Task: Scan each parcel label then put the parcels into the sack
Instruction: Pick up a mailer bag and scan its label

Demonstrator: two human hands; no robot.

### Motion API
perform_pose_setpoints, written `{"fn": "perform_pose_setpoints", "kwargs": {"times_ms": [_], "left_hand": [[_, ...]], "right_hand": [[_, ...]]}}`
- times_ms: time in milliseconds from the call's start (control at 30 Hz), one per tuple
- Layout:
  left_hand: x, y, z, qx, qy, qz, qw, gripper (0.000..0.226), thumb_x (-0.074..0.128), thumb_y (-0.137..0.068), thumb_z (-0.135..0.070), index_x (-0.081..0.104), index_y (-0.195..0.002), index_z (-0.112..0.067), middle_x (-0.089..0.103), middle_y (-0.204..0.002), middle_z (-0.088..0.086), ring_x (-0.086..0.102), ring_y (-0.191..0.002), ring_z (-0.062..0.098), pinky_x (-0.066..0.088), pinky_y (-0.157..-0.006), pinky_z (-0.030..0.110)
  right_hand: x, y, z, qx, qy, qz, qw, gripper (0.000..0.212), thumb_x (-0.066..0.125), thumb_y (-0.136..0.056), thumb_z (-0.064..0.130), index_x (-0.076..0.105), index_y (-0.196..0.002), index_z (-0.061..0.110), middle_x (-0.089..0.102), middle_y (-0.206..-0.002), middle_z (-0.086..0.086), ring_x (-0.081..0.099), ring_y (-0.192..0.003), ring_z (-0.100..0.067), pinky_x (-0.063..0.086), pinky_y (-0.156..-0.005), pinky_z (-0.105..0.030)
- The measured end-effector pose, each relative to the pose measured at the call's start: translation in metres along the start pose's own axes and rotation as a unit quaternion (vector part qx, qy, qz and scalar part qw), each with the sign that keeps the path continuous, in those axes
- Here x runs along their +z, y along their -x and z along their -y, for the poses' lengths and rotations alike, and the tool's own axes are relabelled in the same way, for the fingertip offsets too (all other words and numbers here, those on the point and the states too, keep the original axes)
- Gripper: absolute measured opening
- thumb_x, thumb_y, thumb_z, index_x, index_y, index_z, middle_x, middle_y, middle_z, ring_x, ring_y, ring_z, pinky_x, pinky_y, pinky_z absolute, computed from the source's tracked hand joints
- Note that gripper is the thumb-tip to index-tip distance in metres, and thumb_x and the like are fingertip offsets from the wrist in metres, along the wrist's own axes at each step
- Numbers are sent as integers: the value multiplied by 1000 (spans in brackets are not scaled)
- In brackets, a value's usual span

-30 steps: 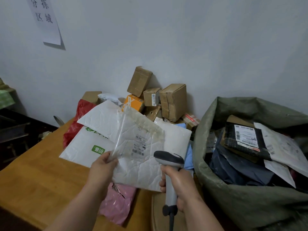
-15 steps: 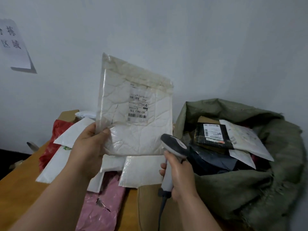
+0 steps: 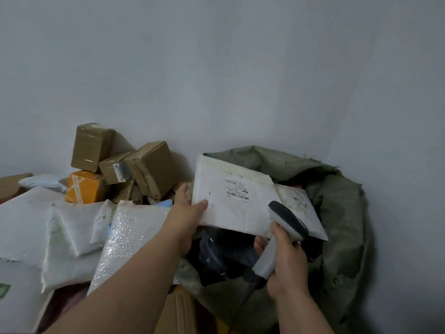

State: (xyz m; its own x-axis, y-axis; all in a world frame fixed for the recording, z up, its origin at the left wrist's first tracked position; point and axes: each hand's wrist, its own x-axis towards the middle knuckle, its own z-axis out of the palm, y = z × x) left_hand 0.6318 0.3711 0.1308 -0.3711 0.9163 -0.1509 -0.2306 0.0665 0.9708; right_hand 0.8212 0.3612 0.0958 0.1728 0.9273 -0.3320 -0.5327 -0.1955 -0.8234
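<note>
1. Far left of the frame: a heap of white mailers (image 3: 29, 213) lying flat and overlapping. One bubble mailer (image 3: 125, 239) sits at the right end of the heap, shiny and tilted toward the lower middle.
2. Behind them, left of centre, there's a stack of brown boxes (image 3: 149, 165) against the grey wall (image 3: 240, 68), with an orange box (image 3: 84, 186) tucked low at the stack's left side.
3. Left hand (image 3: 185, 218) comes in from the bottom left. Its thumb lies on top of the white parcel (image 3: 236, 203) and its fingers (image 3: 181, 191) curl behind the parcel's left edge, so it's pinching that edge.
4. That parcel is in the middle of the frame, held tilted over the mouth of the sack (image 3: 342, 213), label (image 3: 238, 191) side up with a barcode showing. Can't read the print, too blurry.
5. Right hand (image 3: 286, 259) at lower right is wrapped around the handle of the scanner (image 3: 286, 220). The scanner's dark head overlaps the parcel's lower right corner.
6. Right side: the green sack stands open against the wall. Dark parcels (image 3: 224, 254) show inside it, under the held one.
</note>
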Motion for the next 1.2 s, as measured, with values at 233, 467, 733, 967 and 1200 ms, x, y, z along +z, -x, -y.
{"fn": "perform_pose_setpoints", "kwargs": {"times_ms": [233,467,733,967,1200], "left_hand": [[64,-36,33,-8,-290,46,956,73,69,-92,-25,32,-155,-20,43,-153,4,48,-133,22,34,-111,27],[102,-66,35,24,-578,95,810,80,54,-96,-36,6,-159,-28,8,-166,-8,19,-146,34,21,-115,54],[4,-39,37,9,-460,-70,885,83,64,-83,-16,29,-153,-42,27,-161,-2,34,-139,35,33,-113,52],[-137,11,44,-32,-253,-215,943,57,61,-93,-10,45,-147,-19,48,-148,7,55,-85,9,40,-61,21],[-245,48,64,-117,-212,-236,941,55,66,-90,-10,50,-142,-9,57,-135,12,59,-96,15,46,-81,28]], "right_hand": [[-24,-63,32,0,-57,-41,998,28,75,-89,23,67,-115,16,71,-107,-5,70,-96,-17,54,-75,-26],[-17,-81,34,40,-16,11,999,26,78,-86,28,70,-108,17,74,-102,-7,76,-79,-14,57,-67,-26],[19,-49,17,91,81,153,981,28,80,-84,24,72,-106,9,75,-88,-12,77,-77,-22,59,-62,-27],[79,20,-49,133,163,242,947,28,79,-84,25,73,-105,8,75,-73,-7,73,-68,-19,58,-60,-29],[117,78,-137,137,225,212,941,27,79,-85,23,70,-106,9,72,-90,-9,74,-70,-17,58,-60,-27]]}}
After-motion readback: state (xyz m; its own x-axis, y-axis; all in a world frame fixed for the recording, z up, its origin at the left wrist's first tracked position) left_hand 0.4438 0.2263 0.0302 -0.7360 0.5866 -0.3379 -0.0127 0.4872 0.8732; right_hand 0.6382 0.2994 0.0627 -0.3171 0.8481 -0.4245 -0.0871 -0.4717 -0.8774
